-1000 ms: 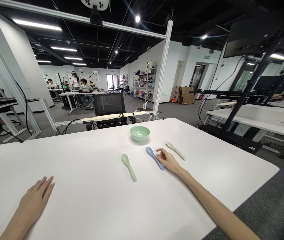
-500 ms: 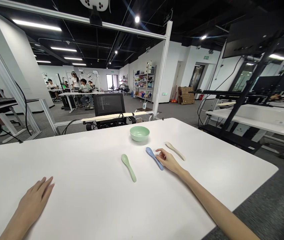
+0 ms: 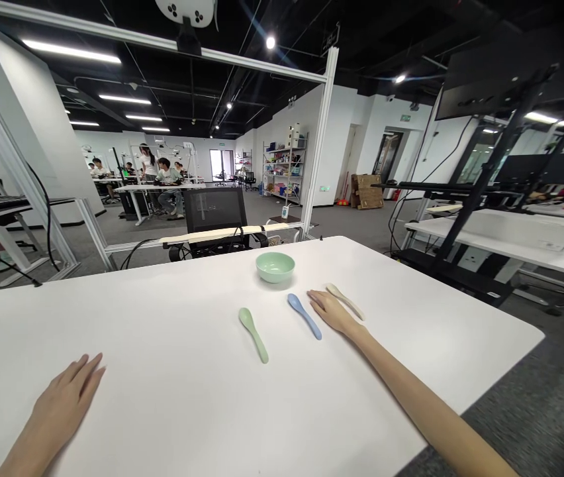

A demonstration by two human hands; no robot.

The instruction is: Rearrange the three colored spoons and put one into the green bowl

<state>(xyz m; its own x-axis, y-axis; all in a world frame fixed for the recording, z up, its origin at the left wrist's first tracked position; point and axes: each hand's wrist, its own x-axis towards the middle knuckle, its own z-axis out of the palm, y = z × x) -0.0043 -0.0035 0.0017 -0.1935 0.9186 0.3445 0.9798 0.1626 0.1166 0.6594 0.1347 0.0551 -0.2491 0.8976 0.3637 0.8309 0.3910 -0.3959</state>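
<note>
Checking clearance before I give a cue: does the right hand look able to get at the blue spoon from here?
Probably yes: the right hand is close beside the blue spoon, which is fully visible, and no object appears between them.

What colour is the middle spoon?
The middle spoon is blue, clearest in the head view.

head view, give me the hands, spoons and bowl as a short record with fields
left hand: open, palm down at the white table, apart from the spoons
right hand: open, between the blue and cream spoons; contact with the cream one unclear
green spoon: leftmost of three
blue spoon: middle, not held
cream spoon: rightmost, beside the right hand
green bowl: upright, beyond the blue spoon
</note>
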